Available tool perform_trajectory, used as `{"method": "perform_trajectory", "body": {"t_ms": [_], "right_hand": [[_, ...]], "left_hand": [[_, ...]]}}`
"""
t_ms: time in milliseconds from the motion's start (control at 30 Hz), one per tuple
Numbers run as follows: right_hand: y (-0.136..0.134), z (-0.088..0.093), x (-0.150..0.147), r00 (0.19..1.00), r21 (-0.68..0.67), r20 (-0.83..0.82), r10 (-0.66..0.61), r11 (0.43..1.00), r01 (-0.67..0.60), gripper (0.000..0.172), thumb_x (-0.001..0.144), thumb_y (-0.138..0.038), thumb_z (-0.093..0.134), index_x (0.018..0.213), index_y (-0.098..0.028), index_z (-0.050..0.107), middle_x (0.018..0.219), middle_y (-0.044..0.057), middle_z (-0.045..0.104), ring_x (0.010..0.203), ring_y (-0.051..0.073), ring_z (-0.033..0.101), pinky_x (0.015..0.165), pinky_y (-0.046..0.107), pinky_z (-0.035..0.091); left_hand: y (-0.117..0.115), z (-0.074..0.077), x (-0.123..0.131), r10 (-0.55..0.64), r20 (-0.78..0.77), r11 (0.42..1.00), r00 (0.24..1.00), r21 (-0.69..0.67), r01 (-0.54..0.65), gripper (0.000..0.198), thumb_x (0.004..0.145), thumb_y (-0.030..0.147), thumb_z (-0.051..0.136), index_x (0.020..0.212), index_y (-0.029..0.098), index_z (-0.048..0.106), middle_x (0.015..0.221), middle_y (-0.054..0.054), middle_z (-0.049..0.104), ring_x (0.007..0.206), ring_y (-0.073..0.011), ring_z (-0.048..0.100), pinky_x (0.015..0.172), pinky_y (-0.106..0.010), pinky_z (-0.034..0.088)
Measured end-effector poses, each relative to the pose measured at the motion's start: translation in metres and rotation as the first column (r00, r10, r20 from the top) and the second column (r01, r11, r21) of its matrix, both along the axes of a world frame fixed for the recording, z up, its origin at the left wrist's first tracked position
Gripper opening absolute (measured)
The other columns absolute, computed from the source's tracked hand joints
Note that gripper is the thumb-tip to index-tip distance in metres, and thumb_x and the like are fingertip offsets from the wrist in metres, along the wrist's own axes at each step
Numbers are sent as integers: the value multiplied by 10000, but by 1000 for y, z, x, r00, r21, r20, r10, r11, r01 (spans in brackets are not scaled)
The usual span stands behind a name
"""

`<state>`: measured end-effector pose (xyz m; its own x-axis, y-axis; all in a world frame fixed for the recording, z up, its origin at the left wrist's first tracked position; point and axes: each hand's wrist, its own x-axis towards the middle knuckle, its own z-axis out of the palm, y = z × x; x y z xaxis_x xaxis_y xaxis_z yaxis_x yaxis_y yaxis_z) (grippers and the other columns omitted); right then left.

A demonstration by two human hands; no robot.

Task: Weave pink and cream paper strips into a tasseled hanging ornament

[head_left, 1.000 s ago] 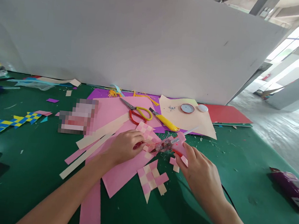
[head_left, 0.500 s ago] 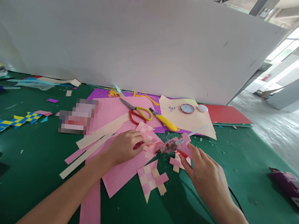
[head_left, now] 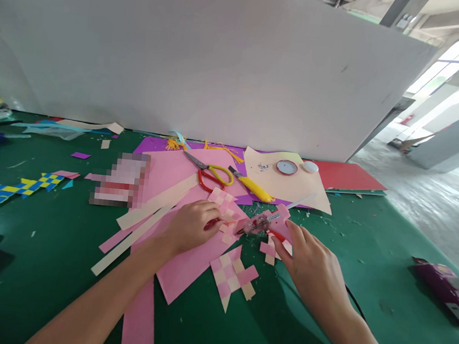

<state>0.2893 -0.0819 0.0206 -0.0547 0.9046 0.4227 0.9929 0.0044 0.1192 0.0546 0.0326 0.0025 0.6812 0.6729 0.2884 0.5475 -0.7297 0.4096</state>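
Note:
My right hand is closed around a pink hot glue gun, its nozzle pointing left and down. The nozzle tip is at a pink and cream woven paper piece. My left hand has curled fingers pinching that piece's near edge; the fingertips are partly hidden. A second woven paper piece lies in front of the hands, and a third piece is partly covered by my right hand. Under my left hand spreads pink paper, with cream paper strips beside it.
Scissors and a yellow utility knife lie behind the hands. A round tin lid rests on cream paper. A purple tool sits at the right, a blue-yellow woven strip at the left. A white panel stands behind.
The glue gun and my right hand have shifted slightly left and down, the nozzle still at the woven paper. My left hand stays in place.

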Motion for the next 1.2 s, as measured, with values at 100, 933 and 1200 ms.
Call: {"method": "perform_trajectory", "body": {"t_ms": [100,933,1200], "right_hand": [[2,0,-6,1000,-7,6,-9,1000,9,389,974,-399,282,1080,-123,535,870,103,674,665,184,640,504,269,435],[6,3,-10,1000,-14,27,13,1000,-12,338,979,-343,298,1108,-119,515,909,111,680,729,189,651,524,265,436],[6,4,-10,1000,-53,8,-4,999,5,333,970,-347,318,1107,-117,517,921,117,678,740,202,650,517,279,454]], "left_hand": [[0,1,1,5,4,1000,1000,9,-5,170,862,221,504,904,202,667,899,-28,698,857,-183,613,732,-314,502],[-1,4,2,-10,13,1000,1000,28,9,176,863,229,523,930,210,684,871,-43,687,846,-192,620,767,-322,502],[-1,3,2,-10,16,1000,1000,27,10,170,865,234,521,922,215,679,876,-43,687,851,-196,619,756,-328,504]]}}
